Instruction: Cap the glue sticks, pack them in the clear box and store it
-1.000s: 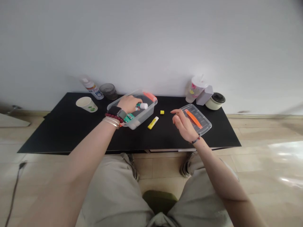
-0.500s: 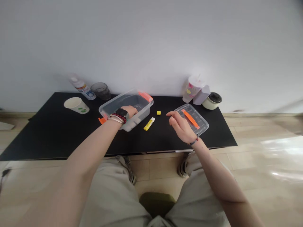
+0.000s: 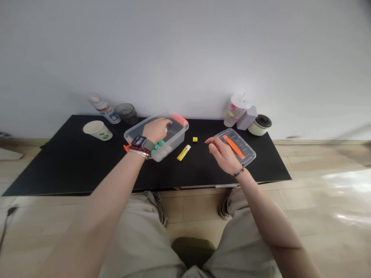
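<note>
just lifted the left hand from low in the near end of the clear box and shifted it toward the far end, uncovering green packets beside the wrist; judging by that, probably sorting through the box. no longer plainly showing the white-capped tube seen in those fingers a second ago; cannot tell whether clamped on anything now, despite a small pale bit at the fingertips. holding nothing visible in the right hand, loosely curled by the lid, well apart from the left. on the black table, with the box's long axis slanting from near left to far right, open side up. just beside it, a yellow stick, white end pointing far right, toward a yellow cap.
</note>
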The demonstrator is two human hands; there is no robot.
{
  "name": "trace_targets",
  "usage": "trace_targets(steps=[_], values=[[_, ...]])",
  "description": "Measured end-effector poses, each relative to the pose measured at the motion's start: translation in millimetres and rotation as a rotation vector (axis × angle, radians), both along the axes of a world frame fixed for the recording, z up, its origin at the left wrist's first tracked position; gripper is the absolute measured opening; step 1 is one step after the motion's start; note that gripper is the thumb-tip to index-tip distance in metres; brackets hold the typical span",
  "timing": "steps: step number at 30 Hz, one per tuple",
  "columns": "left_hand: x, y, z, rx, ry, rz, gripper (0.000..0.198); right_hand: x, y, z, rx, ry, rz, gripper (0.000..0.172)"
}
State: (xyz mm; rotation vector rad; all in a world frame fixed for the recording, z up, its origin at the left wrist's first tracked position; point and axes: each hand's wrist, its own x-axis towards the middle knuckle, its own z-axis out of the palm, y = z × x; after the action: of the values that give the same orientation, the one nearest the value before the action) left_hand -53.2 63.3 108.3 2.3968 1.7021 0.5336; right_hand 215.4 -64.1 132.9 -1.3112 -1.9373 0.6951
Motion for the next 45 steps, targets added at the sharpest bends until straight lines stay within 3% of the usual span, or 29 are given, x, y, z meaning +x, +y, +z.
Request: trace_targets(steps=[2, 4, 7, 10, 13, 15, 18, 20, 23, 27, 29, 31, 35, 39, 43, 45], values=[[21, -17, 7.7, 0.16, -0.057, 0.03, 0.032, 2, 2, -0.7, 0.009, -0.008, -0.011, 0.034], [42, -39, 1.0, 0.209, -0.068, -0.057, 0.033, 4, 4, -2.0, 0.022, -0.015, -0.022, 0.034], [64, -65, -30.3, 0.07, 0.057, -0.141, 0.034, 5, 8, -4.1, 0.035, -0.032, -0.048, 0.035], [68, -73, -65.7, -0.091, 0.225, -0.045, 0.039, 7, 10, -5.7, 0.025, -0.081, -0.07, 0.037], [60, -71, -83.4, -0.157, 0.312, -0.02, 0.035, 8, 16, -10.1, 0.003, -0.174, -0.081, 0.037], [56, -70, -80.7, -0.181, 0.342, -0.038, 0.029, 8, 22, -17.6, -0.016, -0.268, -0.102, 0.037], [55, -75, -59.0, -0.183, 0.298, -0.024, 0.027, 4, 35, -37.0, -0.026, -0.467, -0.17, 0.03], [54, -81, -41.3, -0.193, 0.193, 0.006, 0.027, -3, 46, -54.0, -0.008, -0.593, -0.187, 0.027], [48, -89, -28.4, -0.298, -0.104, -0.021, 0.027, -17, 64, -81.4, 0.02, -0.688, -0.128, 0.041], [37, -91, -47.2, -0.537, -0.584, -0.082, 0.03, -35, 82, -114.7, 0.019, -0.71, -0.06, 0.061], [34, -91, -59.8, -0.615, -0.678, -0.078, 0.031, -41, 88, -126.9, -0.006, -0.712, -0.049, 0.058], [33, -90, -66.2, -0.624, -0.642, -0.061, 0.029, -45, 91, -134.6, -0.028, -0.706, -0.056, 0.051], [35, -91, -63.3, -0.627, -0.496, -0.025, 0.018, -44, 95, -139.7, -0.032, -0.664, -0.107, 0.037], [38, -92, -60.1, -0.67, -0.551, -0.009, 0.017, -33, 95, -139.4, -0.095, -0.529, -0.161, 0.031], [37, -96, -54.7, -0.683, -0.548, -0.019, 0.02, -14, 86, -126.0, -0.255, -0.107, -0.217, 0.026], [38, -100, -48.3, -0.665, -0.51, -0.062, 0.024, -3, 76, -111.4, -0.364, 0.151, -0.16, 0.028]])
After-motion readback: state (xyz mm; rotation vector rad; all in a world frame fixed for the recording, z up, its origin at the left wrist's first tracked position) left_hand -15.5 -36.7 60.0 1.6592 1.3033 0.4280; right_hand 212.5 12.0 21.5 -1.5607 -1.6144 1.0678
